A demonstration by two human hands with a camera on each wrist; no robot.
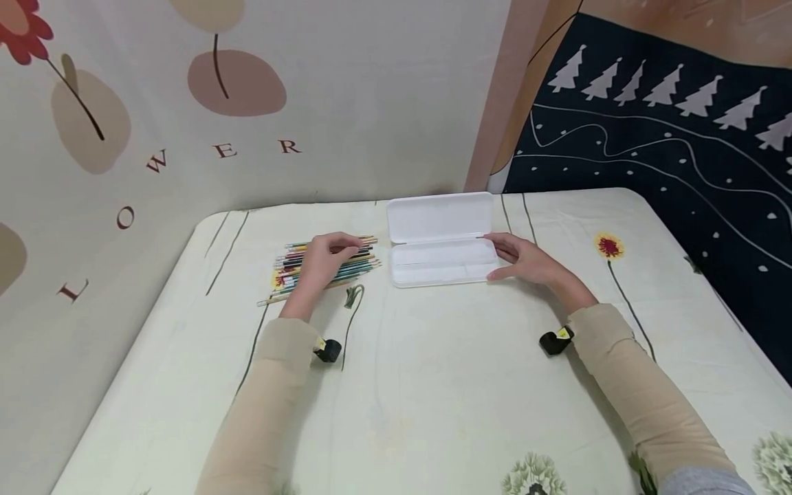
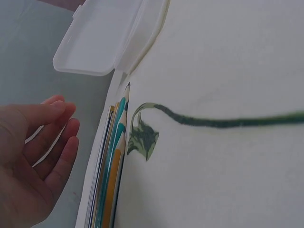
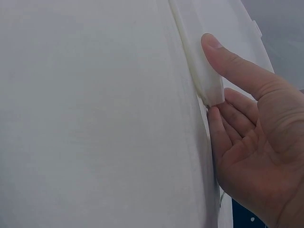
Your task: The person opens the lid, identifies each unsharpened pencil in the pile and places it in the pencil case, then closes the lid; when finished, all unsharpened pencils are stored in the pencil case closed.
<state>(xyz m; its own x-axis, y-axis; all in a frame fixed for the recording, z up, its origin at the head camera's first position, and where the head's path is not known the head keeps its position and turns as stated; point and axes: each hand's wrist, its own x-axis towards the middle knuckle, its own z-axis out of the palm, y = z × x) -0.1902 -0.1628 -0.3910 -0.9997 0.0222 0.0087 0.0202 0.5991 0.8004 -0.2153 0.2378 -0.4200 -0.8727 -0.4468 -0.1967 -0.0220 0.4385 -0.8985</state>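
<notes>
A white plastic pencil case [image 1: 441,275] lies open at the far middle of the table, its lid [image 1: 441,218] tipped back; no pencils show in its tray. My right hand [image 1: 522,260] grips its right end, with the thumb [image 3: 237,69] at the front side and the fingers at the end and back. To the left lies a loose row of several pencils [image 1: 359,267] in different colours, most tips facing the case. My left hand [image 1: 324,260] is over these pencils, fingers loosely bent, and nothing shows between them in the left wrist view.
A pale flower-printed cloth [image 1: 427,385] covers the table. Printed fabric [image 1: 371,103] hangs behind the far edge, and a dark tree-patterned cloth [image 1: 656,151] hangs at the right. Small black wrist cameras [image 1: 328,350] sit at both sleeves.
</notes>
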